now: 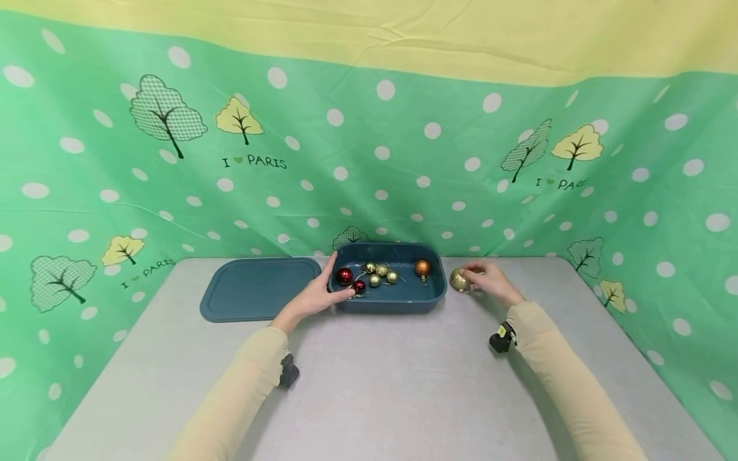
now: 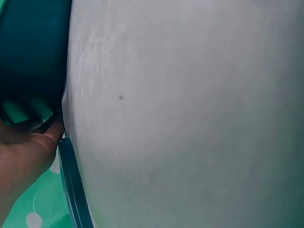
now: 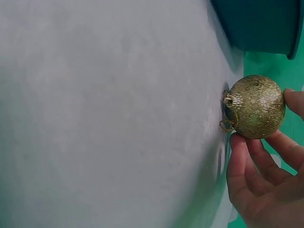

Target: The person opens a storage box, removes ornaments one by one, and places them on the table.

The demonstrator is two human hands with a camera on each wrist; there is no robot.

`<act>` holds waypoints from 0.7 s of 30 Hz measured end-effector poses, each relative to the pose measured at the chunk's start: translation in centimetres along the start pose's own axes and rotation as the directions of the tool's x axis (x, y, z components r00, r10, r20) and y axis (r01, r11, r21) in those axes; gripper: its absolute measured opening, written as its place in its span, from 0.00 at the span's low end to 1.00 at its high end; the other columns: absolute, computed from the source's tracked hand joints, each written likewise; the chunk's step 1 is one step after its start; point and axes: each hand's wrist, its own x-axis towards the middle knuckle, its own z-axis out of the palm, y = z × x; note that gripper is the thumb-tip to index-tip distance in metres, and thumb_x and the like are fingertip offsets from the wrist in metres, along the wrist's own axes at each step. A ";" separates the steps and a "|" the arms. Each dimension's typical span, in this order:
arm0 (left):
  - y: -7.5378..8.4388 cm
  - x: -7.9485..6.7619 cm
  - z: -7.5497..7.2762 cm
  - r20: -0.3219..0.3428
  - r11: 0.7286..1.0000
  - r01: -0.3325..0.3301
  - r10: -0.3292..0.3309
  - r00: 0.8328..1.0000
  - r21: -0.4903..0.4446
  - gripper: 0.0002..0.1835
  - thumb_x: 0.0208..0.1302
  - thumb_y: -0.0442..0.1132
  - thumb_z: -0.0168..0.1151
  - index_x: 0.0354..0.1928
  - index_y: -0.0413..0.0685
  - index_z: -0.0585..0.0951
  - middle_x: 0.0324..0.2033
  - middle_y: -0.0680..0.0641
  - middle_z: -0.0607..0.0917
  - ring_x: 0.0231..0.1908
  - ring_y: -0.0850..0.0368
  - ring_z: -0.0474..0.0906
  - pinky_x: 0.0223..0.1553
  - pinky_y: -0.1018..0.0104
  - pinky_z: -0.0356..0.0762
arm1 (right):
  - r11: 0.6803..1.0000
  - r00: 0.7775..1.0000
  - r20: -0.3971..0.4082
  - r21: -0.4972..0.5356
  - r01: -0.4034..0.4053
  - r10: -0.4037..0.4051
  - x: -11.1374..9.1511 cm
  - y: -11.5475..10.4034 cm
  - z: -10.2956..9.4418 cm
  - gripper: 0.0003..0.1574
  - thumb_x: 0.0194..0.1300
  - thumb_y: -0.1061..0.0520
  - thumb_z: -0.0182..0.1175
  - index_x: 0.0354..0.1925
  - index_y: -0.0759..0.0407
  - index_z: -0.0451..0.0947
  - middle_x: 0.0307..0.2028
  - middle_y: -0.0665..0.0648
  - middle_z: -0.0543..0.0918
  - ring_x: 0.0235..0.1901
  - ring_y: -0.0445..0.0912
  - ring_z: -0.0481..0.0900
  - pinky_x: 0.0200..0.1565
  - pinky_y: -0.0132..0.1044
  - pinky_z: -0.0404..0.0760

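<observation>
My right hand point(image 1: 489, 280) holds a large glittery gold bauble point(image 3: 256, 107) by the fingertips, thumb on one side and fingers on the other. Its cap and thin gold hanging loop face the table in the right wrist view. This bauble is just off the right end of a dark blue box point(image 1: 392, 307). At the box's left end rests my left hand point(image 1: 314, 294), fingers straight along the side wall and thumb over the front rim. Inside lie a large red bauble point(image 1: 344, 276), a small red bauble point(image 1: 359, 286), several small gold baubles point(image 1: 382, 270) and an orange bauble point(image 1: 423, 268).
A flat blue lid point(image 1: 259, 288) lies on the grey table point(image 1: 403, 384), left of the box. Behind the table hangs a green cloth point(image 1: 380, 186) with white dots and printed trees. The box stands at the table's back edge, close to that cloth.
</observation>
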 end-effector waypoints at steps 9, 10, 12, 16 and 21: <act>-0.1 0.0 0.0 0.006 1.000 -0.002 0.002 1.000 0.009 0.58 0.60 0.58 0.65 0.77 0.61 0.32 0.74 0.37 0.41 0.63 0.31 0.62 0.60 0.41 0.62 | 0.992 0.997 -0.025 -0.102 0.069 -0.072 0.1 -0.1 -0.3 0.28 0.72 0.52 0.56 0.56 0.76 0.73 0.47 0.71 0.78 0.41 0.54 0.78 0.39 0.39 0.79; -0.1 0.0 0.0 0.007 1.000 -0.001 0.001 1.000 0.008 0.58 0.60 0.58 0.65 0.77 0.61 0.32 0.74 0.37 0.41 0.61 0.32 0.65 0.60 0.41 0.62 | 0.989 0.996 -0.029 -0.122 0.081 -0.085 0.1 -0.2 -0.5 0.28 0.72 0.51 0.54 0.57 0.76 0.73 0.48 0.72 0.78 0.43 0.56 0.78 0.41 0.40 0.79; 0.0 0.0 0.0 0.010 1.000 0.002 -0.002 1.000 0.003 0.59 0.60 0.59 0.65 0.77 0.61 0.32 0.74 0.37 0.41 0.56 0.33 0.72 0.59 0.42 0.64 | 0.988 0.995 -0.041 -0.128 0.088 -0.094 0.2 -0.5 -0.8 0.30 0.73 0.50 0.53 0.58 0.76 0.72 0.49 0.72 0.78 0.46 0.59 0.77 0.43 0.45 0.79; 0.0 0.0 -0.1 0.013 1.000 -0.001 0.001 1.000 0.001 0.59 0.60 0.59 0.65 0.77 0.61 0.32 0.74 0.36 0.41 0.55 0.33 0.73 0.58 0.41 0.64 | 0.986 0.992 -0.055 -0.129 0.105 -0.113 0.0 -1.3 -1.4 0.30 0.75 0.50 0.51 0.59 0.76 0.71 0.52 0.73 0.77 0.50 0.63 0.75 0.49 0.50 0.76; -0.2 0.1 -0.1 0.008 1.000 0.000 0.000 1.000 0.001 0.58 0.60 0.59 0.66 0.77 0.62 0.32 0.74 0.37 0.42 0.62 0.30 0.64 0.60 0.41 0.63 | 0.992 0.991 -0.054 -0.047 0.120 -0.123 -0.5 -2.4 -2.0 0.29 0.75 0.53 0.50 0.60 0.77 0.69 0.52 0.76 0.75 0.50 0.66 0.74 0.49 0.51 0.77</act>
